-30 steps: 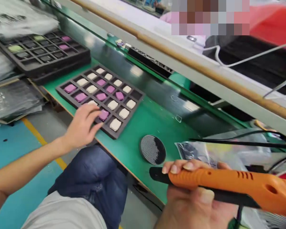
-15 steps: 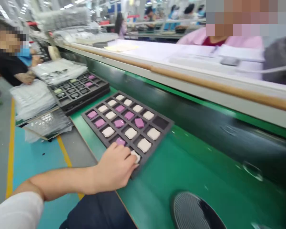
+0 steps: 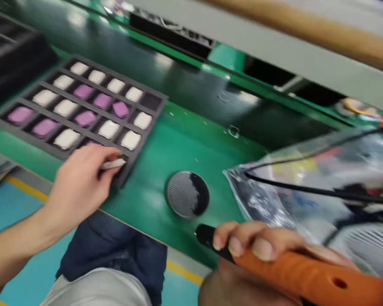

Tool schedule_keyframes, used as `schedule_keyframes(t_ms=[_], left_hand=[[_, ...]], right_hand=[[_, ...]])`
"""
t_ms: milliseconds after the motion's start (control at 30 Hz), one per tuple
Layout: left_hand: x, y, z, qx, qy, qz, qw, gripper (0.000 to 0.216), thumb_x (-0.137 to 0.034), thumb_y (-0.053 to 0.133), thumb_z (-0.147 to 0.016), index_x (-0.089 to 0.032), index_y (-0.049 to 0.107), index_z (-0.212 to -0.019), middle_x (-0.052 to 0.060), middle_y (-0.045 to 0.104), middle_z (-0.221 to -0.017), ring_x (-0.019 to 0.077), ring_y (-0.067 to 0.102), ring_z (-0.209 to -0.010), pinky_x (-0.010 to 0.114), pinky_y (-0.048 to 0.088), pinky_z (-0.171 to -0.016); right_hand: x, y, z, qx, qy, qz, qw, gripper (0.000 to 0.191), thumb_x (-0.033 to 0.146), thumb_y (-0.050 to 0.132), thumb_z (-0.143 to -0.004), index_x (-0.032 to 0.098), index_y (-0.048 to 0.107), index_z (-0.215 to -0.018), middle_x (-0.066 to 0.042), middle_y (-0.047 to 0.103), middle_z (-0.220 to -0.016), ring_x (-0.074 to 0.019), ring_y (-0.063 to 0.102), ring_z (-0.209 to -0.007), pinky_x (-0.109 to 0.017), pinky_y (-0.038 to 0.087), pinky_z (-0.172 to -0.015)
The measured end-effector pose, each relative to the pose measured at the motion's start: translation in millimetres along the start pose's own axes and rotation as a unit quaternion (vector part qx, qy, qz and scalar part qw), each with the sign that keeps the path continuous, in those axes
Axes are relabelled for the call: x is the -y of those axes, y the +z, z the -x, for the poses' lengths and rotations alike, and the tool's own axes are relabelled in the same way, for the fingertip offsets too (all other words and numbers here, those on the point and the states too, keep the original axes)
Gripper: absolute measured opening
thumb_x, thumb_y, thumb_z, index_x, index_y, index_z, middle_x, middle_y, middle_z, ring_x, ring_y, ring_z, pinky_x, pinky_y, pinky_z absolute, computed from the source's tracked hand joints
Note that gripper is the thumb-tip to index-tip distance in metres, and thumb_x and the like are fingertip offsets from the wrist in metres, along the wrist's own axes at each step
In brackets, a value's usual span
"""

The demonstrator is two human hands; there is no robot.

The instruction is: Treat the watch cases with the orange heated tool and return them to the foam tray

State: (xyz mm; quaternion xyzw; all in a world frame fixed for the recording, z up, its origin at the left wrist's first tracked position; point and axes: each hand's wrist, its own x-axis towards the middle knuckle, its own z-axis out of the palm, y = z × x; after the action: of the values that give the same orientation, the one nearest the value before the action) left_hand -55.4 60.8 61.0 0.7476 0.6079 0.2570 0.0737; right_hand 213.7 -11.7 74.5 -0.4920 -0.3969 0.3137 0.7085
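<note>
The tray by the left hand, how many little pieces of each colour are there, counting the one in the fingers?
White pieces in the tray: 11
White piece held in the left hand: 1
Purple pieces in the tray, one mostly hidden behind the hand: 7
Total: 19

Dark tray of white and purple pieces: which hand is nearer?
Left: the left hand is over the near right corner of the tray, pinching a white piece. The right hand is farther off, to the right past the round disc, gripping an orange tool.
</note>
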Motion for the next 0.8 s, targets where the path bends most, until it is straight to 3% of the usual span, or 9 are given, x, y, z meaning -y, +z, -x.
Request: schedule_keyframes(t_ms=[100, 200, 267, 500, 667, 800], left_hand=[[-20, 6, 20, 0.009, 0.065, 0.064, 0.996, 0.018, -0.027, 0.063, -0.101, -0.029, 0.069, -0.118, -0.001, 0.071, -0.117, 0.0183, 0.068, -0.106, 0.034, 0.055, -0.095], [-39, 22, 41, 0.109, 0.135, 0.133, 0.976, 0.022, -0.020, 0.058, -0.103, -0.027, 0.068, -0.121, 0.001, 0.071, -0.118, 0.0149, 0.068, -0.102, 0.030, 0.058, -0.090], [-44, 38, 48, 0.147, 0.146, 0.134, 0.969, 0.025, -0.016, 0.054, -0.104, -0.024, 0.067, -0.123, 0.004, 0.070, -0.120, 0.0159, 0.068, -0.102, 0.032, 0.058, -0.091], [-58, 63, 45, 0.105, 0.180, 0.094, 0.973, 0.035, -0.006, 0.053, -0.097, -0.020, 0.068, -0.127, 0.010, 0.067, -0.136, 0.0312, 0.060, -0.125, 0.052, 0.048, -0.103], [-87, 81, 51, 0.104, 0.183, 0.124, 0.970, 0.032, -0.008, 0.044, -0.102, -0.017, 0.073, -0.112, 0.007, 0.075, -0.119, 0.0277, 0.061, -0.113, 0.050, 0.039, -0.100], [-90, 85, 58, 0.095, 0.177, 0.153, 0.968, 0.030, -0.011, 0.046, -0.103, -0.019, 0.074, -0.111, 0.006, 0.076, -0.114, 0.0264, 0.063, -0.109, 0.049, 0.038, -0.099]], right_hand=[[6, 6, -2, -0.019, 0.003, -0.008, 1.000, 0.048, 0.070, 0.069, -0.084, 0.043, 0.064, -0.124, 0.005, 0.052, -0.083, -0.0131, 0.055, -0.061, -0.034, 0.053, -0.050], [12, 9, -6, -0.020, 0.011, 0.000, 1.000, 0.046, 0.072, 0.055, -0.092, 0.045, 0.060, -0.128, 0.006, 0.055, -0.079, -0.0120, 0.053, -0.058, -0.033, 0.052, -0.053], [14, 7, -8, -0.013, 0.021, 0.003, 1.000, 0.047, 0.072, 0.058, -0.091, 0.043, 0.061, -0.127, 0.006, 0.055, -0.078, -0.0123, 0.054, -0.059, -0.032, 0.051, -0.054], [9, 2, -6, 0.017, 0.030, 0.027, 0.999, 0.044, 0.069, 0.057, -0.093, 0.038, 0.062, -0.123, 0.006, 0.057, -0.080, -0.0148, 0.059, -0.064, -0.038, 0.053, -0.058], [6, 7, 0, 0.007, 0.002, 0.036, 0.999, 0.046, 0.068, 0.061, -0.091, 0.036, 0.058, -0.124, 0.005, 0.061, -0.082, -0.0162, 0.062, -0.064, -0.039, 0.054, -0.057], [0, 10, 6, -0.008, 0.005, 0.046, 0.999, 0.037, 0.060, 0.048, -0.098, 0.034, 0.054, -0.125, 0.004, 0.063, -0.083, -0.0169, 0.064, -0.065, -0.041, 0.057, -0.058]])
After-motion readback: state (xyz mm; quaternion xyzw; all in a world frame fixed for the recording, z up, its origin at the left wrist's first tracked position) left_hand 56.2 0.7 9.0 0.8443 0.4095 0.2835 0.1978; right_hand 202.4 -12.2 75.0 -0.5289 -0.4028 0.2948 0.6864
